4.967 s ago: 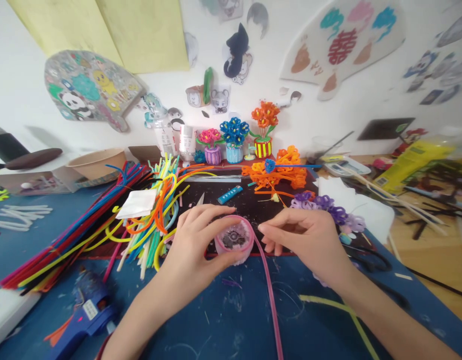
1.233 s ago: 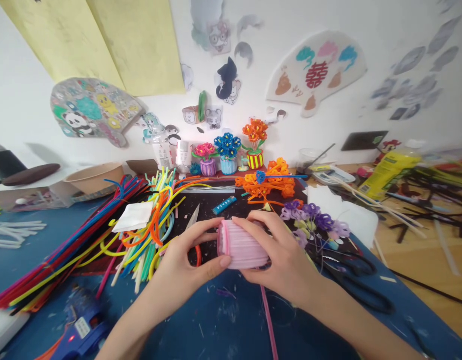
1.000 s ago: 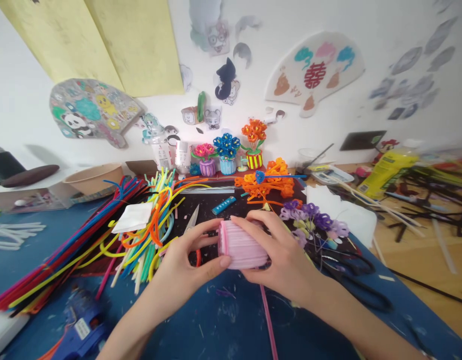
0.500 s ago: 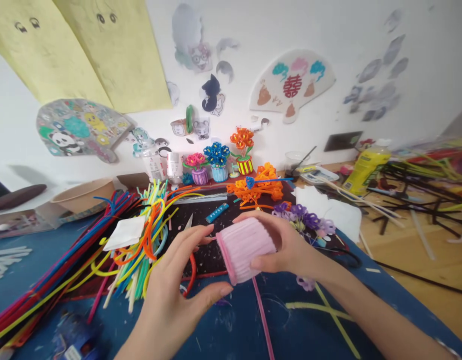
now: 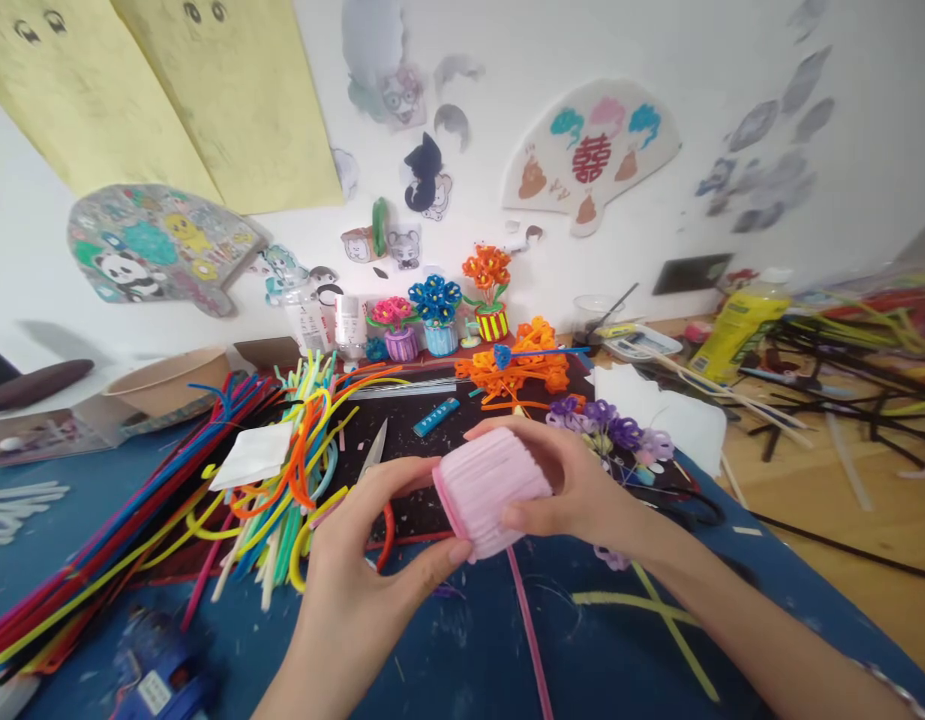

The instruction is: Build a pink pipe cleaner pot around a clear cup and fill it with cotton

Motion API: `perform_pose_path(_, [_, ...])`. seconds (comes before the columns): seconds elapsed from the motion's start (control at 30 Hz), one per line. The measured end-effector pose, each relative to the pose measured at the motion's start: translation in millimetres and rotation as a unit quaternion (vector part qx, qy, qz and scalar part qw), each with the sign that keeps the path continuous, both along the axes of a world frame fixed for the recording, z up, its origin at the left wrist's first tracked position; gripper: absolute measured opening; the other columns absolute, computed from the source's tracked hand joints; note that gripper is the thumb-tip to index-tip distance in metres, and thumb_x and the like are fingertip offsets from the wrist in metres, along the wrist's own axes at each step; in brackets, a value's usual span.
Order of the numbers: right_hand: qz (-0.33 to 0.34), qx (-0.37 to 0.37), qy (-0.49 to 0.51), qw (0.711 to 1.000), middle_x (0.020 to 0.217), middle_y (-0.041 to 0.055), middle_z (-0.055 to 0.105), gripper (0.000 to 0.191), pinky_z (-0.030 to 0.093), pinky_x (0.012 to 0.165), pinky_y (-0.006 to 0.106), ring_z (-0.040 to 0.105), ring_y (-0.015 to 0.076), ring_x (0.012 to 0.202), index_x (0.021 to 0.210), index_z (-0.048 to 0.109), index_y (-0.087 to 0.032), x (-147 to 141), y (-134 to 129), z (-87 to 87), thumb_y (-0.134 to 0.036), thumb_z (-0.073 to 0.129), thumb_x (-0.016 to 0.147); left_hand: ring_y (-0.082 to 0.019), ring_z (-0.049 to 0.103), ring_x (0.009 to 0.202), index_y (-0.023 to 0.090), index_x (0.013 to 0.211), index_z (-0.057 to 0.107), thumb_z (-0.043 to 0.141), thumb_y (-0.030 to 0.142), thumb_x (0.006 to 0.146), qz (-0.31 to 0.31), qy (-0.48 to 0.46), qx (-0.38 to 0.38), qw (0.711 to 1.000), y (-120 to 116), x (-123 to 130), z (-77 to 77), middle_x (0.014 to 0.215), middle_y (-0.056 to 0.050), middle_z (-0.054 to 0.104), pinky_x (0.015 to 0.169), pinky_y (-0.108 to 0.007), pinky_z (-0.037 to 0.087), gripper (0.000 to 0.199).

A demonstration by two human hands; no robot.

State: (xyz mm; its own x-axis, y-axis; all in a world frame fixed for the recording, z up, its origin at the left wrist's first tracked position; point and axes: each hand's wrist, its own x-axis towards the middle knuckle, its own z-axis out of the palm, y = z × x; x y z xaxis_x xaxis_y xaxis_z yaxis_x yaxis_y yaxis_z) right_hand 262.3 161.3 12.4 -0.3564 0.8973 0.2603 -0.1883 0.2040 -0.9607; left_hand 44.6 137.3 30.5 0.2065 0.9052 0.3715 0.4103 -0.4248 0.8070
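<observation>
A small pale-pink pot (image 5: pixel 493 492) made of pipe cleaners, with a darker pink rim on its left end, is tilted on its side above the table. My right hand (image 5: pixel 563 480) grips it from the right, thumb in front and fingers over the top. At the rim, my left hand (image 5: pixel 379 550) has its thumb and fingertips pressed on the end. A pink pipe cleaner (image 5: pixel 529 635) runs down from below the pot to the lower frame edge. Partly hidden behind my left hand are scissors (image 5: pixel 387 540) with red-orange handles.
Bundled pipe cleaners (image 5: pixel 124 520) and a white pad (image 5: pixel 253 455) lie left. A blue glue gun (image 5: pixel 158 665) is at lower left. Behind are a blue box (image 5: pixel 436 417), orange pipe-cleaner flowers (image 5: pixel 518 365) and potted flowers (image 5: pixel 436 315). Purple flowers (image 5: pixel 619 430) lie right, near a yellow bottle (image 5: pixel 743 325).
My left hand has closed in on the pot's rim, its thumb and fingers now touching it. My right hand keeps its hold on the pot. The view has shifted slightly.
</observation>
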Motion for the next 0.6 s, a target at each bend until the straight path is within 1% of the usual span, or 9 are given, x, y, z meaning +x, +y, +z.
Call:
perform_pose_path(0.13, [0.002,0.007,0.002,1.0,0.103,0.0022,0.068,0.057,0.05,0.074,0.026,0.063,0.0164,0.087,0.112,0.065,-0.023,-0.3,-0.3,-0.4,-0.022,0.087,0.06,-0.018,0.069,0.1,0.03,0.106,0.069,0.078,0.039,0.075,-0.027,-0.053,-0.046,0.997,-0.4,-0.9,2.2,0.109,0.001,0.073,0.087,-0.027,0.056,0.034])
perform_pose_path(0.3, [0.007,0.002,0.007,1.0,0.101,0.0007,0.067,0.057,0.049,0.073,0.024,0.063,0.0152,0.086,0.113,0.065,-0.024,-1.7,-1.5,-1.6,-0.023,0.088,0.061,-0.016,0.069,0.099,0.029,0.105,0.07,0.079,0.034,0.074,-0.03,-0.072,-0.063,0.995,-1.7,0.8,2.5,0.107,0.002,0.074,0.087,-0.024,0.056,0.032])
perform_pose_path(0.4, [0.006,0.001,0.008,1.0,0.102,0.0005,0.067,0.058,0.049,0.073,0.024,0.063,0.015,0.087,0.115,0.065,-0.025,-2.2,-1.8,-2.7,-0.024,0.088,0.062,-0.018,0.069,0.102,0.029,0.105,0.07,0.079,0.035,0.074,-0.035,-0.094,-0.089,0.991,-1.3,1.5,2.3,0.11,0.001,0.073,0.09,-0.025,0.056,0.033])
perform_pose_path(0.5, [0.002,0.002,0.006,1.0,0.103,0.0004,0.067,0.057,0.049,0.073,0.024,0.063,0.0147,0.087,0.114,0.064,-0.024,-2.4,-1.4,-3.1,-0.024,0.088,0.062,-0.02,0.069,0.104,0.027,0.107,0.07,0.079,0.036,0.074,-0.031,-0.097,-0.107,0.989,-1.6,0.3,4.5,0.113,-0.002,0.073,0.094,-0.03,0.055,0.035])
perform_pose_path(0.6, [0.005,0.002,0.008,1.0,0.103,0.0004,0.067,0.053,0.049,0.074,0.023,0.062,0.0138,0.086,0.112,0.064,-0.024,-2.3,0.2,-2.5,-0.025,0.086,0.064,-0.024,0.068,0.107,0.026,0.111,0.07,0.074,0.043,0.078,-0.035,-0.105,-0.149,0.983,-2.9,-3.6,8.9,0.116,-0.005,0.073,0.094,-0.033,0.056,0.037])
